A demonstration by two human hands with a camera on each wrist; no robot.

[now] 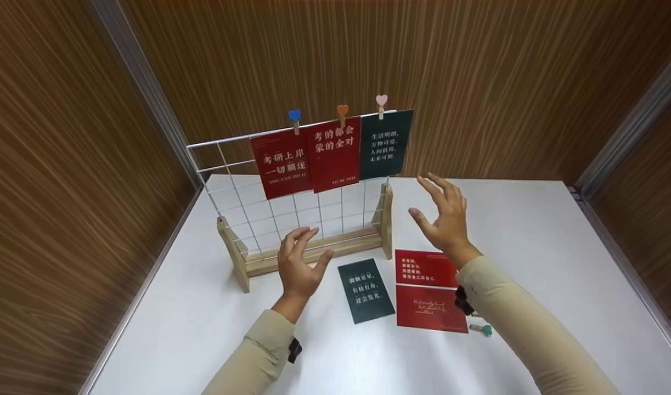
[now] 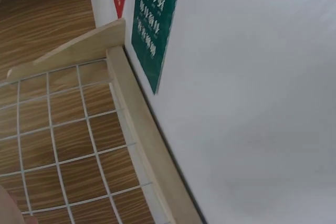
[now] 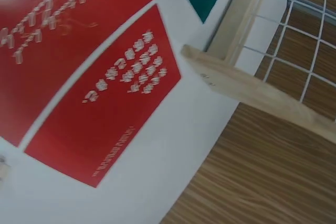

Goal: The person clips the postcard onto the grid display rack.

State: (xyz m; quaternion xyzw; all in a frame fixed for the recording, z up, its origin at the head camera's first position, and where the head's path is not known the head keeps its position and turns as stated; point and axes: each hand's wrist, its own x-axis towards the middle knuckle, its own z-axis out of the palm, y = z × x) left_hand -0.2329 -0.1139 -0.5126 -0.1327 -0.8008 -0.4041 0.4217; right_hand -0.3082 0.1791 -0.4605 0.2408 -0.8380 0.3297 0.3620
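A white wire grid rack [image 1: 242, 193] stands in a wooden base [image 1: 335, 244]. Along its top edge hang two red cards [image 1: 285, 164] [image 1: 335, 159] and a dark green card [image 1: 386, 145], under a blue heart clip [image 1: 295, 116], an orange one [image 1: 343, 111] and a pink one [image 1: 382, 102]. My left hand [image 1: 300, 269] is raised before the rack's base, fingers loosely bent, holding nothing. To the right of the rack my right hand [image 1: 447, 216] hovers with fingers spread, also holding nothing. On the table lie a green card [image 1: 366, 291] and two red cards [image 1: 423, 269] [image 1: 431, 308].
A teal heart clip [image 1: 482, 329] lies by the lower red card, partly near the right sleeve. The white table [image 1: 533, 230] is enclosed by brown wood-grain panels [image 1: 478, 82] at the back and both sides.
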